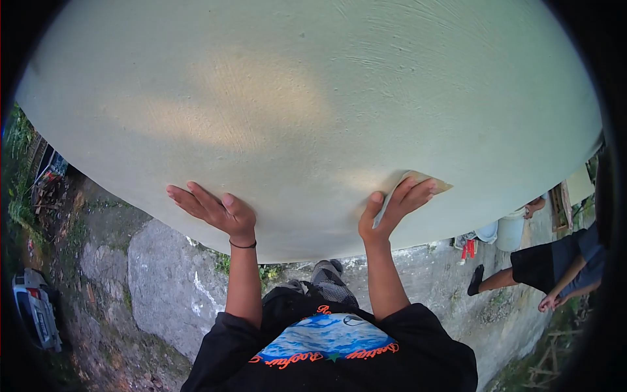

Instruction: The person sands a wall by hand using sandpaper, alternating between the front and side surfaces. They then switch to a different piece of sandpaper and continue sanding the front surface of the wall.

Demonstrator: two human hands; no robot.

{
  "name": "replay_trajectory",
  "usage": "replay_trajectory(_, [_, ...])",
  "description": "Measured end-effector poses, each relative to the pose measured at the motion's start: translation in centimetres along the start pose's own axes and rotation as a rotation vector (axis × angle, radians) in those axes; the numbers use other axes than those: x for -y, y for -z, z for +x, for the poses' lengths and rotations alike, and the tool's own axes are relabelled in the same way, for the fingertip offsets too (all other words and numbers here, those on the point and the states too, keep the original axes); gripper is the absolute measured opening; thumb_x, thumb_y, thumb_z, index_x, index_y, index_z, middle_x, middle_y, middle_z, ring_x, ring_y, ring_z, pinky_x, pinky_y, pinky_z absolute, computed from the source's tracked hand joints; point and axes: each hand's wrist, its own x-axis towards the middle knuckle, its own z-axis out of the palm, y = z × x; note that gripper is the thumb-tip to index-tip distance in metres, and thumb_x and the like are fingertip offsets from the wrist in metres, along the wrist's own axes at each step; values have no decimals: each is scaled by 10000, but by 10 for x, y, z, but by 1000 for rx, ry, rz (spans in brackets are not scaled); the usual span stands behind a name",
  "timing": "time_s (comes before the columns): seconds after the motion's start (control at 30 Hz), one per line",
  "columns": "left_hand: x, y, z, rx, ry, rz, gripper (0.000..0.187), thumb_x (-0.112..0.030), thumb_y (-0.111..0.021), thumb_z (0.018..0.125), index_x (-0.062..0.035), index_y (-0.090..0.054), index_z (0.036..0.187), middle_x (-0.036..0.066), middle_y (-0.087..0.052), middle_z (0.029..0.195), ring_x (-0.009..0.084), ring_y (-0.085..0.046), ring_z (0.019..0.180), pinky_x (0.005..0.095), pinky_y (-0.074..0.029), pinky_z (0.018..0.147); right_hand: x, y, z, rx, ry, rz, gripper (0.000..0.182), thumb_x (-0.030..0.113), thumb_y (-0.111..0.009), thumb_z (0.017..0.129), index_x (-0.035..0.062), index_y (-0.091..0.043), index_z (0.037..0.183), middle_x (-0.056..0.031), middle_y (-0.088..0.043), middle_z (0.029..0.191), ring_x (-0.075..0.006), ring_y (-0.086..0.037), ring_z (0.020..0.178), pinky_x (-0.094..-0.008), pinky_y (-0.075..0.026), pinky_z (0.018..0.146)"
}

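Observation:
A large pale, whitish-green surface (294,130) with brush-like streaks fills the upper view. My left hand (219,210), with a dark band at its wrist, rests on it near the lower edge, fingers spread and holding nothing. To the right, my right hand (397,208) presses a folded piece of tan sheet (428,179), which looks like sandpaper, against the same surface. The sheet passes between thumb and fingers, and one corner sticks out past the fingertips.
Below is a grey stone or concrete ground (170,268). At the right are a person in dark shorts (539,266), a whitish bucket (510,233) and a red item (468,249). A silver vehicle (38,310) stands far left, with a debris pile (49,196) above it.

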Motion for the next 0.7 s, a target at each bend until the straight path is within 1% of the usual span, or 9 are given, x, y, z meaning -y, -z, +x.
replay_trajectory(0.13, [4,-1,-4,-1,-33,-3,555,-339,-260,968,-35,-216,1430,199,-137,1492,338,-125,1387,470,-97,1113,-45,-2,-49,37,-102,57,635,382,-267,964,36,-48,1449,-254,10,1486,-392,31,1384,-549,4,1082])
replay_trajectory(0.2, [4,1,-5,-4,-41,8,554,-336,-264,967,-38,-214,1432,199,-131,1493,339,-125,1387,466,-102,1113,-61,8,0,-198,-372,208,661,364,-308,975,-42,-42,1425,-243,-21,1489,-350,-45,1389,-457,-64,1108])
replay_trajectory(0.27, [1,4,-3,4,-44,14,544,-331,-253,972,-43,-211,1432,186,-135,1494,329,-119,1389,460,-117,1115,-90,14,36,-249,-747,406,689,370,-333,973,-72,-40,1413,-238,-35,1489,-319,-52,1391,-403,-65,1116])
replay_trajectory(0.3, [0,3,-2,-2,-45,25,534,-325,-243,977,-49,-209,1433,173,-139,1495,320,-113,1390,454,-133,1118,-76,20,55,-254,-752,398,689,370,-333,973,-72,-40,1413,-238,-35,1489,-319,-52,1391,-403,-65,1116])
replay_trajectory(0.37, [0,2,-3,-2,-51,18,530,-321,-239,979,-49,-205,1433,169,-137,1496,318,-115,1390,453,-136,1119,-23,23,85,-280,-460,188,707,402,-323,967,-69,-44,1415,-253,-27,1485,-346,-48,1388,-433,-66,1111])
replay_trajectory(0.4, [0,1,-3,-7,-54,22,527,-316,-235,980,-50,-202,1433,166,-135,1497,315,-118,1390,451,-139,1120,-4,21,77,-151,-310,166,711,435,-280,955,-25,-22,1431,-308,26,1463,-443,36,1366,-573,8,1061])
replay_trajectory(0.5, [0,0,-2,-13,-68,13,526,-315,-244,977,-50,-215,1431,169,-140,1496,320,-130,1387,450,-137,1119,32,-2,-9,81,-30,80,671,339,-328,947,-16,-34,1434,-312,45,1462,-447,54,1366,-592,24,1049])
replay_trajectory(0.6, [6,0,-5,-28,-86,7,534,-323,-252,973,-47,-225,1429,184,-151,1491,329,-142,1385,453,-128,1117,-1,4,-64,236,-105,165,653,300,-328,956,-21,-17,1433,-261,43,1485,-394,61,1383,-570,19,1065])
replay_trajectory(0.7, [8,3,-7,-18,-83,12,535,-331,-253,974,-49,-231,1428,187,-157,1489,328,-145,1384,451,-130,1115,-40,16,-4,-48,-417,307,663,323,-312,971,-38,8,1426,-214,38,1501,-335,66,1393,-484,23,1100])
